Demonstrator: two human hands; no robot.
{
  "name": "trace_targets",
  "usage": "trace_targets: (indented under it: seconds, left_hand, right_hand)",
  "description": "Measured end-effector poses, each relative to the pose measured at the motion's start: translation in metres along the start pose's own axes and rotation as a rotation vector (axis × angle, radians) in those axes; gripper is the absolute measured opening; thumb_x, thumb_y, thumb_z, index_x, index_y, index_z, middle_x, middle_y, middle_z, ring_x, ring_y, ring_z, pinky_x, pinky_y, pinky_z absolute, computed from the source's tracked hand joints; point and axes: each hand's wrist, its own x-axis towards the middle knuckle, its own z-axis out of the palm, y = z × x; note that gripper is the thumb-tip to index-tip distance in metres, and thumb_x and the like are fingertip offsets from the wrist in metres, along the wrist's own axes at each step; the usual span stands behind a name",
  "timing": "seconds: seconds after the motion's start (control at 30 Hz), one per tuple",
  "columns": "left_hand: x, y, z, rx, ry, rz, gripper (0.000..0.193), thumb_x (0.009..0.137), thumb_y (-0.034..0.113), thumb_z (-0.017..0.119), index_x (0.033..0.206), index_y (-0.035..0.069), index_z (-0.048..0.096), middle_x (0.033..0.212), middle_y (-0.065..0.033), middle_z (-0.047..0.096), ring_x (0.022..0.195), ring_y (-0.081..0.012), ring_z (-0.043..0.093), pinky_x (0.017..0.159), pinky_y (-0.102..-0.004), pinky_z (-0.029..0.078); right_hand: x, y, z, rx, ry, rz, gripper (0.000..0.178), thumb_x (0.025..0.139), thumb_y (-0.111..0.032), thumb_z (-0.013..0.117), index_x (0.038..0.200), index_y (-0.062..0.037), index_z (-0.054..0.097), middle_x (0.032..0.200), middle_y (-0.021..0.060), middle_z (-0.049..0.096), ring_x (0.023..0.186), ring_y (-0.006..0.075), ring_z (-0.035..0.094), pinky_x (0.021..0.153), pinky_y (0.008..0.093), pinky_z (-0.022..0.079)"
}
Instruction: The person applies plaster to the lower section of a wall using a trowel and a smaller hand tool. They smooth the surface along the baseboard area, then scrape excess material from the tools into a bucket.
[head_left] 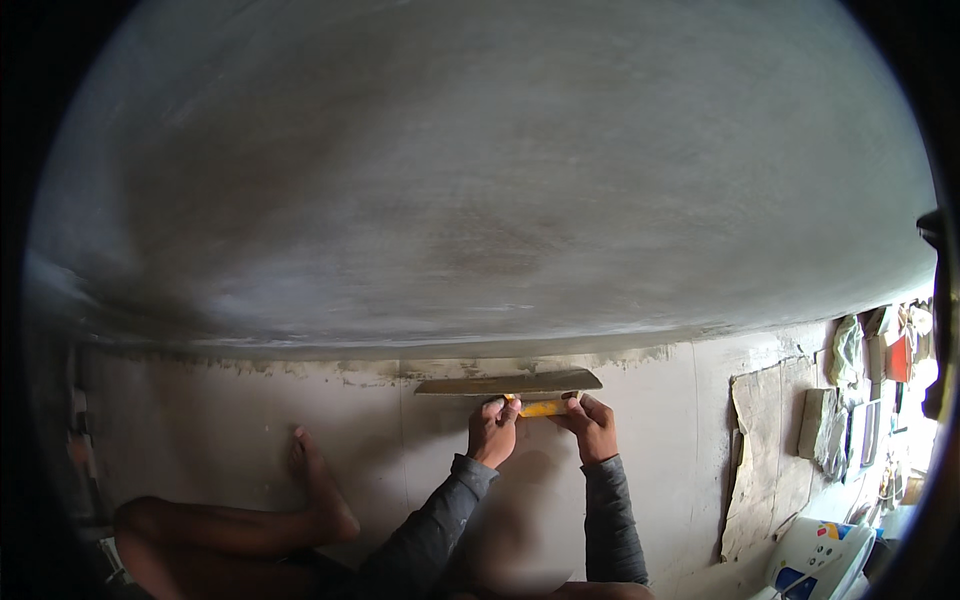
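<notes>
A plastering trowel with a long flat metal blade (508,384) and a yellow handle (543,408) is held level, close to the foot of a grey plastered wall (500,200). My left hand (492,434) is closed on the handle's left end, thumb and fingers pinched together. At the other end, my right hand (594,430) grips the handle with bent fingers. The blade's far edge lies just short of the smeared strip where wall and floor meet; whether it touches the floor I cannot tell.
Pale floor tiles (640,500) lie below the wall, with grey smears along its base. My bare leg (220,525) is folded at the left. To the right are a torn brown sheet (765,450), a grey block (818,422), a red object (899,358) and a white container (825,560).
</notes>
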Motion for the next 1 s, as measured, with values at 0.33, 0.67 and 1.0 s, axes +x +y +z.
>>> trace_targets:
  seconds: [0.33,0.67,1.0]
  left_hand:
    - [0.037,0.001,-0.003,-0.016,0.062,0.107,0.041,0.102,0.035,0.057,0.088,-0.002,0.068,0.072,-0.0202,0.063,0.067,-0.0376,0.061,0.061,-0.0443,0.045]
    - [-0.005,0.075,-0.038,-0.027,0.049,0.276,0.038,0.102,0.028,0.060,0.082,-0.003,0.058,0.068,-0.0142,0.054,0.060,-0.0263,0.050,0.058,-0.0388,0.040]
    - [-0.010,0.028,-0.046,0.068,0.064,0.096,0.032,0.103,0.028,0.056,0.089,0.000,0.063,0.069,-0.0143,0.059,0.061,-0.0256,0.056,0.058,-0.0367,0.043]
  right_hand:
    - [0.028,0.003,0.020,-0.032,0.036,-0.102,0.040,0.103,-0.026,0.061,0.108,0.0132,0.064,0.100,0.0131,0.068,0.094,0.0192,0.068,0.088,0.0341,0.059]
    - [-0.023,-0.041,0.023,0.004,0.124,-0.309,0.021,0.101,-0.011,0.061,0.099,0.0094,0.065,0.094,0.0115,0.070,0.088,0.0181,0.068,0.089,0.0368,0.059]
    - [-0.014,0.016,0.040,0.005,-0.010,-0.201,0.033,0.106,-0.024,0.056,0.103,0.0082,0.062,0.101,0.0116,0.068,0.093,0.0189,0.069,0.087,0.0368,0.061]
